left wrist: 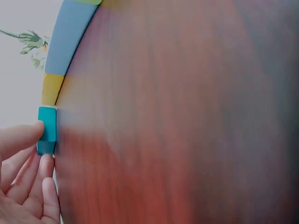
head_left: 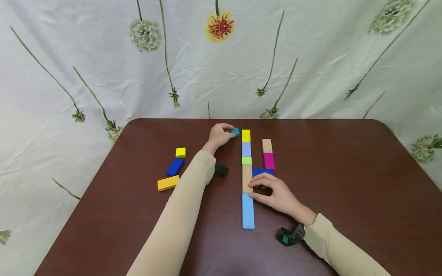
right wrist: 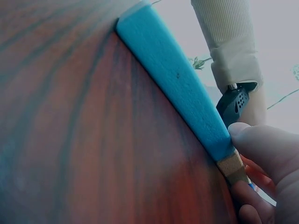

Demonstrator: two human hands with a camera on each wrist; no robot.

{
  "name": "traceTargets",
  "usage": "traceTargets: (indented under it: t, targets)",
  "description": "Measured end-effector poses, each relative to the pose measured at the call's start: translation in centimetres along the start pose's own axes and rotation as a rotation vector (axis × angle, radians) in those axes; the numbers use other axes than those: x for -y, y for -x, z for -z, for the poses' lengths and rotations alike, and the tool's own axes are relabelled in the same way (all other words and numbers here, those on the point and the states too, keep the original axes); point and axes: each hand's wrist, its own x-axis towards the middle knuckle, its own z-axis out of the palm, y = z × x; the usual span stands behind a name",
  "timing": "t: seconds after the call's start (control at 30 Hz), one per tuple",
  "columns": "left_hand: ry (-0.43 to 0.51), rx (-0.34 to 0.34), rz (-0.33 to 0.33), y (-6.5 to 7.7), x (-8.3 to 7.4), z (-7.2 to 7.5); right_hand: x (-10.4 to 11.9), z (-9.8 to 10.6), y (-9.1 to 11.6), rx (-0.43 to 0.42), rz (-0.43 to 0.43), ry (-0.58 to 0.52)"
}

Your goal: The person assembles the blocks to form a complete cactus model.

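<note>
My left hand (head_left: 219, 136) pinches a small teal block (head_left: 235, 132) between thumb and fingers near the table's far edge. In the left wrist view, the teal block (left wrist: 48, 122) is close to the end of a row, by a yellow block (left wrist: 52, 88). That row runs toward me: yellow, pale blue (head_left: 246, 149), light green (head_left: 246, 160), plain wood (head_left: 246, 178) and a long light blue block (head_left: 248, 211). My right hand (head_left: 276, 193) rests at the row's right side, fingertips on the plain wood block and thumb at the light blue block's end (right wrist: 224, 147).
Right of the row, a dark blue block (head_left: 262, 172) meets a magenta block (head_left: 268, 161), with a small plain wood block (head_left: 267, 145) beyond. To the left lie loose yellow (head_left: 180, 152), dark blue (head_left: 175, 166) and orange-yellow (head_left: 168, 183) blocks. A flowered cloth (head_left: 193, 69) hangs behind the table.
</note>
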Motion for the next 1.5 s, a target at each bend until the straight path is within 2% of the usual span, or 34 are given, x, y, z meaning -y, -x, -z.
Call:
traceTargets:
  t: [0.27,0.8,1.03,1.27,1.5]
  targets:
    - [0.038,-0.043,0.045,-0.5,-0.3,-0.7,-0.1,0.0,0.0,-0.005,0.0,0.005]
    - [-0.03,-0.082,0.044,-1.0,-0.7,-1.8,-0.3,-0.1,0.1,0.002,-0.018,0.004]
    - [-0.09,-0.097,0.045,-1.4,-0.9,-2.2,-0.2,-0.1,0.1,0.01,-0.027,0.003]
    - [-0.119,-0.066,0.062,-1.6,-1.0,-2.2,-0.2,-0.2,0.0,0.009,-0.036,-0.004]
    - [-0.161,-0.022,0.023,-2.0,-0.9,-2.2,-0.2,0.0,0.0,0.009,-0.04,0.001]
